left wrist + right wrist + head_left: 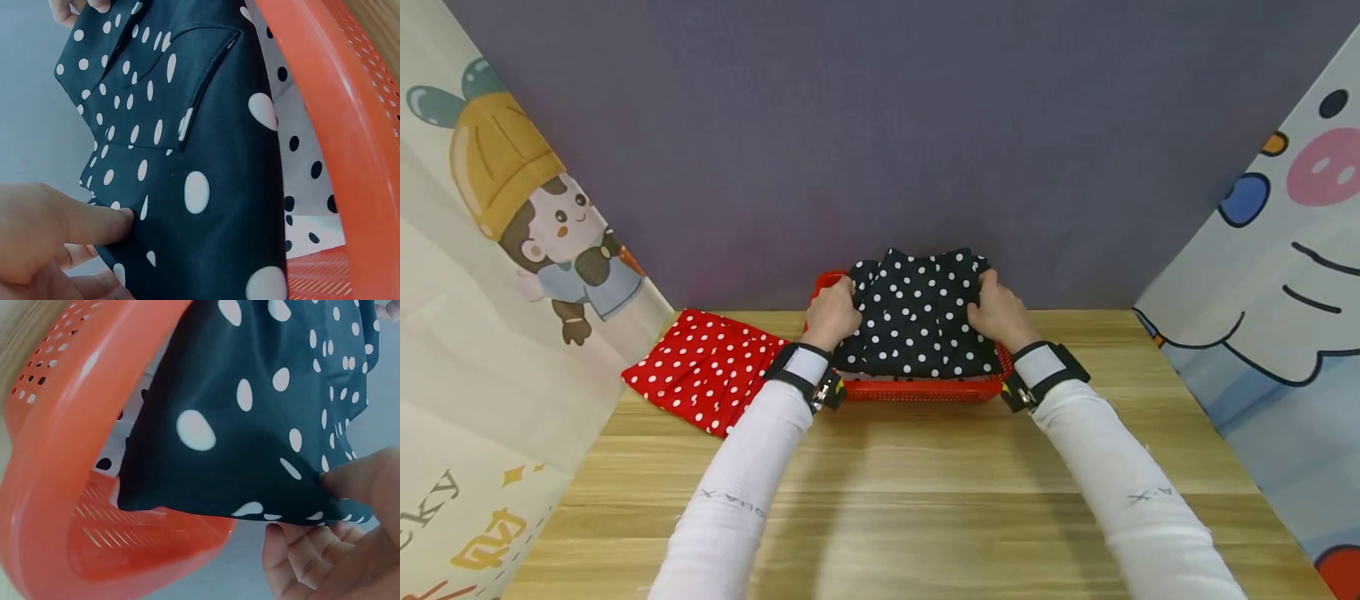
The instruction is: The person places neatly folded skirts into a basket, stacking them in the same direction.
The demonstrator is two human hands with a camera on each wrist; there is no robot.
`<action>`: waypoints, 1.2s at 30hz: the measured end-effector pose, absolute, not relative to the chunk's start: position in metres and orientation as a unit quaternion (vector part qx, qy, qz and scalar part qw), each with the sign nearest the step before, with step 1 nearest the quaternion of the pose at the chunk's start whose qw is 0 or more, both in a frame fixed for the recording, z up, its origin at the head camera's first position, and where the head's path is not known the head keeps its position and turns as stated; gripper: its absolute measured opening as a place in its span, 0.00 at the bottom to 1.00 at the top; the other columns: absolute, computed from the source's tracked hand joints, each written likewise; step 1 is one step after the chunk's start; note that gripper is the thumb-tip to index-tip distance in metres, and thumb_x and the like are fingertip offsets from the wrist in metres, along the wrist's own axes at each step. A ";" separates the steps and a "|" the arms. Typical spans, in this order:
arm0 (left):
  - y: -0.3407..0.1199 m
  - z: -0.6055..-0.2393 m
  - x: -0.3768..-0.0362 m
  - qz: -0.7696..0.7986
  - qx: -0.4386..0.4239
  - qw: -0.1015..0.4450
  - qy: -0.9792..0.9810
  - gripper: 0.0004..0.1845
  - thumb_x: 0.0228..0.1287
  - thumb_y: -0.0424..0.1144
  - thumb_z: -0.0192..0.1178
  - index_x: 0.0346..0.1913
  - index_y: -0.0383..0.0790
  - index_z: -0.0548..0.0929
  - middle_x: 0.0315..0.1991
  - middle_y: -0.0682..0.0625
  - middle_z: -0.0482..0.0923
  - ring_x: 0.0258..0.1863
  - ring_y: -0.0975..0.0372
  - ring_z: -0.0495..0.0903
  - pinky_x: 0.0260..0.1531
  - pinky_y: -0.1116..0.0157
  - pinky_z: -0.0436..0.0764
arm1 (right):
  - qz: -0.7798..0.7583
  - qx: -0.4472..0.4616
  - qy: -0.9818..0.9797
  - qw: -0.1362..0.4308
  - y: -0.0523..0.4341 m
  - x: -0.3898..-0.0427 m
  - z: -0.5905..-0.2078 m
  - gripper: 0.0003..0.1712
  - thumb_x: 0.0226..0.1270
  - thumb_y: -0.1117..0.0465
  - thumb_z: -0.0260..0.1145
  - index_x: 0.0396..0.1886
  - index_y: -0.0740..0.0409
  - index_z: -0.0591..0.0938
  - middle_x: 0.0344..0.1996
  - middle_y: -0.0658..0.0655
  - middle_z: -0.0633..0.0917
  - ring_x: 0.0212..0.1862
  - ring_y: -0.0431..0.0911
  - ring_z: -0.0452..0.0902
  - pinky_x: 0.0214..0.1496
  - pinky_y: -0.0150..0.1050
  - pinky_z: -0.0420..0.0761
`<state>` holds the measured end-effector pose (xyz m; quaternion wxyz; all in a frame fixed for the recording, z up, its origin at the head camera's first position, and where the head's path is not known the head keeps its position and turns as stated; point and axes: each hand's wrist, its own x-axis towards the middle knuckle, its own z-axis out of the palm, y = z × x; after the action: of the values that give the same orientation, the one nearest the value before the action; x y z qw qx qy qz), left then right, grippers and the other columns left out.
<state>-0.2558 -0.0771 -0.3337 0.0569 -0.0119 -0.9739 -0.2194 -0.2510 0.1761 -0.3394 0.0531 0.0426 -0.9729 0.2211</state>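
Observation:
A black cloth with white polka dots (917, 317), folded and showing a stitched pocket-like seam in the left wrist view, is held over a red plastic basket (917, 390). My left hand (833, 315) pinches its left edge between thumb and fingers. On the opposite edge, my right hand (1000, 312) grips the cloth the same way, thumb on top and fingers beneath in the right wrist view. Inside the basket, under the black cloth, lies a white cloth with black dots (306, 150). The cloth's lower edge hangs just inside the basket's front rim.
A folded red cloth with white dots (707, 367) lies on the wooden table (917, 500), left of the basket and partly behind my left wrist. A grey panel (880, 150) rises behind the basket. Printed cartoon sheets (512, 333) border both sides.

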 end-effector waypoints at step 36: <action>-0.067 -0.369 -0.281 -0.199 0.048 -0.048 -0.978 0.10 0.54 0.36 0.60 0.39 0.35 0.80 0.36 0.41 0.80 0.31 0.50 0.79 0.29 0.57 0.79 | 0.182 0.009 -0.979 -0.088 0.167 -0.272 -0.367 0.29 0.59 0.61 0.55 0.58 0.69 0.59 0.45 0.74 0.77 0.44 0.63 0.76 0.46 0.54 0.75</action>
<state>-0.2808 -0.0666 -0.3693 -0.0480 0.0479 -0.9777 -0.1987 -0.2717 0.1674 -0.3673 -0.0876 0.0094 -0.9793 0.1820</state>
